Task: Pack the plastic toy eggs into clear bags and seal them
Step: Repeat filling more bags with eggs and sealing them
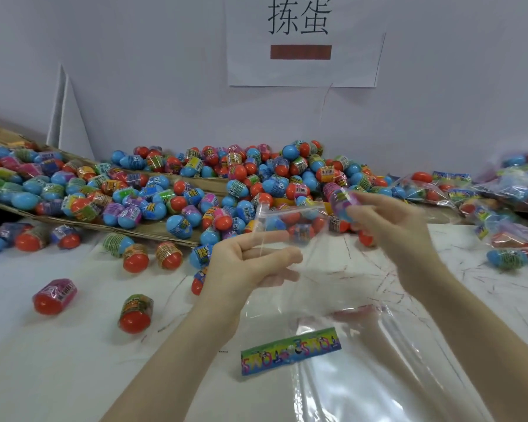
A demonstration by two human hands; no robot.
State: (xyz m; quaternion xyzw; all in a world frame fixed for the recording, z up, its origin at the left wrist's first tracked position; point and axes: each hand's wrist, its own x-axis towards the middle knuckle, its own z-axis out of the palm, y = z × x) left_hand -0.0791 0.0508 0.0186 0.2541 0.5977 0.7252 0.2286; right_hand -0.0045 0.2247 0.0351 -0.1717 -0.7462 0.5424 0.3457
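My left hand point(247, 263) holds up a clear plastic bag point(287, 226) by its mouth, fingers curled into the film. My right hand point(387, 226) grips a blue egg with a purple wrapper point(342, 202) at the bag's right upper corner. The bag hangs down over the table toward a colourful printed header strip point(290, 351). A big heap of red and blue toy eggs point(226, 181) lies behind the hands on flattened cardboard point(153, 233).
Loose eggs point(134, 315) lie scattered on the white table at the left. Filled clear bags point(506, 202) are piled at the right. A stack of empty clear bags point(393, 376) lies at the near right. A white wall with a paper sign point(302, 41) closes the back.
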